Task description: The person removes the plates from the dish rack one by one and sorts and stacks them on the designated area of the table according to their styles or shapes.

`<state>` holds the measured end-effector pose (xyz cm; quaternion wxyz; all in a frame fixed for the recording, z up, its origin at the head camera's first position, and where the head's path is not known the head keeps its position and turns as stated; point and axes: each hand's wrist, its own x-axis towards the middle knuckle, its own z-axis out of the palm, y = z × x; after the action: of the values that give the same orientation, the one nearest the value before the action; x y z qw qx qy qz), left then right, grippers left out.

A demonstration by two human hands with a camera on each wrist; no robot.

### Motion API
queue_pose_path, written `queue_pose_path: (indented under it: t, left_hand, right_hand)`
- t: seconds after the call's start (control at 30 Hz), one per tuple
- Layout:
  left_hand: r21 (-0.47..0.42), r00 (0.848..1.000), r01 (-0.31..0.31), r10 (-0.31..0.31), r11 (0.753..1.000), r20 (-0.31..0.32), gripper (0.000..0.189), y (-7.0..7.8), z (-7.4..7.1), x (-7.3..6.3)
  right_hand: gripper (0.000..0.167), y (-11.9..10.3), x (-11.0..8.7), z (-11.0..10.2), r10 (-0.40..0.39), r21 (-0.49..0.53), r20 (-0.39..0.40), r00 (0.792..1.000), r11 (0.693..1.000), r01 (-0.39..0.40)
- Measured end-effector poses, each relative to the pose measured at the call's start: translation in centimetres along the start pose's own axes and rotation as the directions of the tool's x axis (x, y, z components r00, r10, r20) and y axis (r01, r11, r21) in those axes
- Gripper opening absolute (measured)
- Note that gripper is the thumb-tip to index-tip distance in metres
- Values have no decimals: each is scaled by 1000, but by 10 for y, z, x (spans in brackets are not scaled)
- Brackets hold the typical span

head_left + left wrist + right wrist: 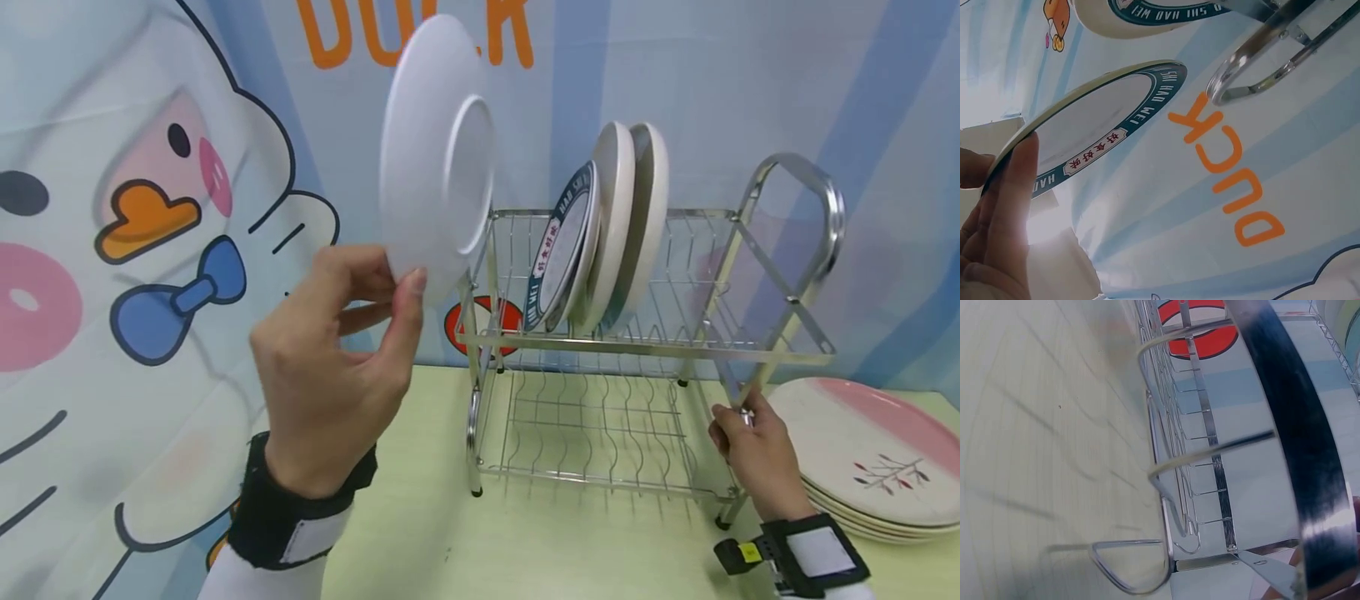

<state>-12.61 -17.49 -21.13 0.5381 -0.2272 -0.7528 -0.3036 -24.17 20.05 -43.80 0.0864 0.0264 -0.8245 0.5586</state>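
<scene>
A white plate [423, 158] is held up left of the rack, pinched near its lower edge by my left hand [337, 367]. The left wrist view shows the green lettered rim on the face of this plate [1094, 153]. My right hand [761, 450] grips the right side frame of the metal dish rack [637, 346], low down. On the upper tier a green-rimmed plate [562, 246] leans beside two cream plates [611, 225], all standing on edge. In the right wrist view the rack's side bar [1291, 437] covers most of my right hand.
Right of the rack lies a stack of large oval plates [862, 450] with a pink band and leaf pattern. The rack's lower tier [592, 417] stands over the pale table [420, 533]. Behind hangs a blue backdrop [720, 92] with duck drawings.
</scene>
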Motion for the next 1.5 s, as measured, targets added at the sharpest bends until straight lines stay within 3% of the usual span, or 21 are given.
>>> queue_pose_path:
  t: [0.17,0.3,0.43,0.57,0.67,0.87,1.13,1.3,1.5]
  left_hand:
    - [30,993,25,-22,999,-114,28,-4,-22,-5]
    - [54,975,67,-54,996,-214,29,-12,-37,-11]
    - [115,968,110,-81,987,-236,28,-21,-50,-22]
    - [178,983,131,-105,975,-151,26,-30,-55,-34]
    - [222,989,149,-142,964,-46,24,-41,-53,-44]
    - [305,973,161,-203,939,111,20,-75,-46,-74]
    - [398,916,189,-307,898,257,21,-117,-32,-114]
    - [439,888,160,-323,884,328,18,-140,-21,-132]
    - [489,834,125,-358,863,420,12,-159,-11,-148]
  right_hand:
    - [47,0,1,0,-20,0,10,1000,1000,20]
    - [47,0,1,0,-21,-2,6,1000,1000,21]
    - [53,0,1,-1,-16,-7,3,1000,1000,16]
    - [55,0,1,-2,-7,-14,-5,1000,1000,7]
    - [55,1,2,-3,-3,-17,-9,1000,1000,3]
    - [56,2,2,-2,-13,-8,-2,1000,1000,13]
    - [54,2,3,-2,-18,-5,4,1000,1000,18]
    - [57,1,3,-2,-9,7,6,1000,1000,9]
    - [48,0,1,-1,0,15,-5,1000,1000,0]
